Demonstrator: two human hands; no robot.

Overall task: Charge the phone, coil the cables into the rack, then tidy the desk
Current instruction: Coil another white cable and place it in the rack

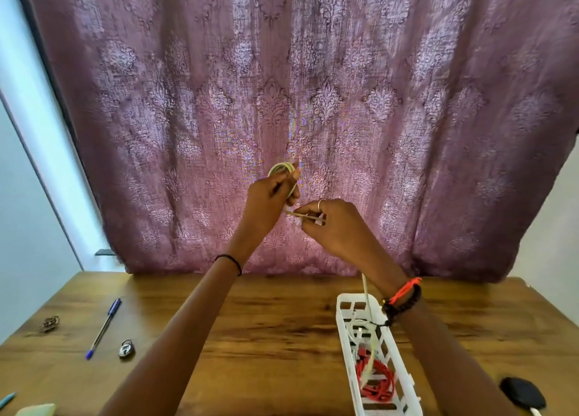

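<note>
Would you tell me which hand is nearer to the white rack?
Right. The right hand hovers above the far end of the rack; the left hand is higher, further left.

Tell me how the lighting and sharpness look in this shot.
Head view: daylight glows through the curtain, backlighting the left hand and right hand so they look dark; the cable they hold is softly blurred; the curtain pattern smears toward the top corners.

Wooden desk (266, 337): blue pen (104, 328) and padlock (126, 349) at left, white rack (343, 331) and black object (521, 393) at right.
</note>
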